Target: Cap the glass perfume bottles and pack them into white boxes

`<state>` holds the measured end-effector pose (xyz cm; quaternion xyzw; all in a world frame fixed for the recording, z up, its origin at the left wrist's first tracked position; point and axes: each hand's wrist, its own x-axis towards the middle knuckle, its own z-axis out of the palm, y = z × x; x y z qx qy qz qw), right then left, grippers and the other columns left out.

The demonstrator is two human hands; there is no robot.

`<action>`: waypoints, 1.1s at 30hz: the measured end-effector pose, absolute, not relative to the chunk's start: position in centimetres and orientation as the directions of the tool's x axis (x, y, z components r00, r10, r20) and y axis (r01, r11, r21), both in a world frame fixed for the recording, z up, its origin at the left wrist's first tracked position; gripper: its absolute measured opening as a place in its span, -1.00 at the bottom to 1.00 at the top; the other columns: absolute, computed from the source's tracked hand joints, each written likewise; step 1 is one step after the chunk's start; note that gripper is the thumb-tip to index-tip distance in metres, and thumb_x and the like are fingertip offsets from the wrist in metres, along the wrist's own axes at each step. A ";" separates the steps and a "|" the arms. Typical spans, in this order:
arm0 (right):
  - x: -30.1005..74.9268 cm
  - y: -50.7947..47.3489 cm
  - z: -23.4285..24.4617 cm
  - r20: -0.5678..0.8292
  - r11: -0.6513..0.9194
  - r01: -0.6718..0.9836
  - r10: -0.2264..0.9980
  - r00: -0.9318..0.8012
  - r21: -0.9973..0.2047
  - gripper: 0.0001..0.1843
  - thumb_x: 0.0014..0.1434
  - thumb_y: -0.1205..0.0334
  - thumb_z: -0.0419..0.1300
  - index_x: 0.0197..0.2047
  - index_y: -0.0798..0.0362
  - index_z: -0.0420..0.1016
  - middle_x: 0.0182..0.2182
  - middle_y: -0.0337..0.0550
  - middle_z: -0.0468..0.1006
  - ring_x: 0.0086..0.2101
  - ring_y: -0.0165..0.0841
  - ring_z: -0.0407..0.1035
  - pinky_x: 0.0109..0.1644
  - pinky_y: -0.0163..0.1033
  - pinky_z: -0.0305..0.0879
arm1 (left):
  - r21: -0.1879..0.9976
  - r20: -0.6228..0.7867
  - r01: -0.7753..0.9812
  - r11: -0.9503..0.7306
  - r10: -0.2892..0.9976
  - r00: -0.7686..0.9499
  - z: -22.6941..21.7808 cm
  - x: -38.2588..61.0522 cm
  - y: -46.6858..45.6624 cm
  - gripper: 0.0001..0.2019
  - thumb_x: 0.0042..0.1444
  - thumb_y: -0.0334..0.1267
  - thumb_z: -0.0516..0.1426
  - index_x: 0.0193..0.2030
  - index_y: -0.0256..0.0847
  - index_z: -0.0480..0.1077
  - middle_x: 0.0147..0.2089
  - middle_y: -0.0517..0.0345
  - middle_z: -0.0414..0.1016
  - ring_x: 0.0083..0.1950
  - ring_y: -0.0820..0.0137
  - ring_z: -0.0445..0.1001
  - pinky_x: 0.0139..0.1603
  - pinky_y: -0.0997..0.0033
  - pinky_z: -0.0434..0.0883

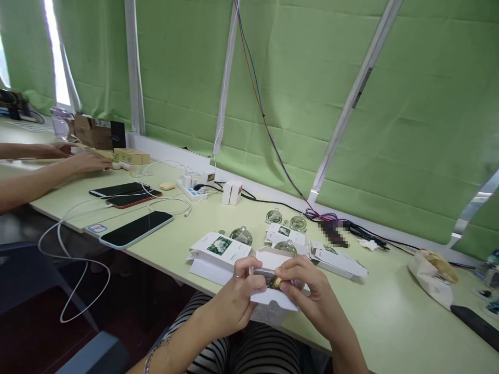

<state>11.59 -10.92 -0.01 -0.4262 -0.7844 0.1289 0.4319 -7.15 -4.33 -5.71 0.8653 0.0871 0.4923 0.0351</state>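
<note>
My left hand (pixel 242 291) and my right hand (pixel 307 293) meet at the table's near edge, both pinched around a small glass bottle with a gold cap (pixel 273 280). Under them lies an unfolded white carton (pixel 273 298). My left hand wears a ring. An opened white box with a flower picture (pixel 218 249) lies just left of my hands. Several round glass bottles (pixel 241 235) stand behind it, among more flat white cartons (pixel 337 259).
Three phones (pixel 134 228) and white cables (pixel 74 254) lie at the left of the pale green table (pixel 390 311). Another person's hands (pixel 83 161) work by cardboard boxes far left. A power strip (pixel 191 192), a paper bag (pixel 431 275) and a dark object (pixel 473 324) are at the right.
</note>
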 end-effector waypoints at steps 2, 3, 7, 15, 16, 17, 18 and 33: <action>11.7 -10.9 0.0 0.542 0.588 0.564 0.795 -0.272 -0.580 -0.85 0.19 0.25 0.10 -0.21 -0.07 0.49 -0.26 -0.14 0.46 -0.19 -0.31 0.34 -0.22 -0.23 0.34 | 0.136 0.852 0.100 -0.986 0.168 0.496 -5.8 -7.1 -4.3 -0.71 0.05 -0.55 -0.06 -0.12 -0.14 0.08 -0.16 0.02 0.08 0.05 0.25 0.07 -0.09 0.34 0.36; 11.7 -10.8 0.0 0.527 0.578 0.571 0.804 -0.277 -0.583 -0.84 0.19 0.25 0.09 -0.21 -0.07 0.49 -0.25 -0.13 0.45 -0.19 -0.31 0.33 -0.19 -0.22 0.34 | 0.131 0.856 0.095 -0.987 0.161 0.492 -5.8 -7.0 -4.3 -0.71 0.06 -0.55 -0.06 -0.12 -0.15 0.08 -0.17 0.02 0.08 0.06 0.24 0.06 -0.08 0.33 0.36; 11.7 -10.8 0.0 0.475 0.542 0.619 0.831 -0.290 -0.569 -0.80 0.22 0.23 0.05 -0.20 -0.09 0.51 -0.17 -0.11 0.39 -0.10 -0.28 0.29 -0.04 -0.12 0.30 | 0.131 0.860 0.084 -0.988 0.156 0.486 -5.7 -6.9 -4.2 -0.70 0.05 -0.56 -0.08 -0.10 -0.16 0.08 -0.21 0.03 0.10 0.08 0.27 0.02 -0.02 0.34 0.33; 12.2 -11.3 0.3 0.432 0.538 0.652 0.837 -0.336 -0.535 -0.75 0.25 0.14 0.01 -0.11 -0.17 0.49 0.13 -0.15 0.25 0.13 -0.21 0.12 0.17 0.00 0.15 | 0.168 0.860 0.071 -0.983 0.182 0.478 -5.8 -6.9 -4.3 -0.73 0.09 -0.56 -0.09 -0.12 -0.15 0.09 -0.07 -0.03 0.09 0.17 0.22 0.01 0.03 0.23 0.30; 12.5 -11.5 0.4 0.425 0.537 0.651 0.838 -0.342 -0.536 -0.75 0.25 0.13 0.02 -0.07 -0.20 0.46 0.14 -0.16 0.24 0.14 -0.22 0.11 0.17 -0.01 0.15 | 0.184 0.858 0.078 -0.980 0.199 0.474 -5.8 -6.9 -4.3 -0.75 0.11 -0.54 -0.10 -0.12 -0.16 0.09 -0.01 -0.07 0.05 0.16 0.21 0.03 0.01 0.22 0.31; 12.8 -11.7 0.5 0.424 0.539 0.647 0.838 -0.345 -0.539 -0.73 0.24 0.12 0.03 -0.01 -0.22 0.41 0.15 -0.17 0.22 0.15 -0.23 0.10 0.17 -0.03 0.14 | 0.199 0.855 0.082 -0.976 0.214 0.472 -5.8 -6.9 -4.2 -0.77 0.13 -0.52 -0.10 -0.13 -0.16 0.10 0.04 -0.09 0.01 0.15 0.21 0.06 -0.01 0.22 0.33; 13.2 -11.8 0.6 0.427 0.542 0.639 0.836 -0.344 -0.546 -0.70 0.23 0.12 0.05 0.04 -0.23 0.36 0.16 -0.17 0.21 0.16 -0.24 0.09 0.18 -0.05 0.13 | 0.211 0.852 0.085 -0.974 0.226 0.472 -5.8 -7.0 -4.2 -0.79 0.14 -0.51 -0.10 -0.13 -0.16 0.10 0.08 -0.11 -0.03 0.14 0.21 0.08 -0.02 0.21 0.34; 12.9 -12.4 1.4 0.458 0.489 0.675 0.855 -0.246 -0.552 -0.89 0.26 0.20 0.01 -0.30 -0.02 0.31 -0.34 -0.24 0.41 -0.29 -0.39 0.32 -0.18 -0.30 0.23 | 0.502 0.785 0.187 -0.844 0.536 0.311 -5.2 -7.4 -5.1 -0.87 0.27 -0.25 -0.08 -0.14 -0.12 0.25 -0.09 0.01 0.18 0.02 0.27 0.21 -0.21 0.37 0.39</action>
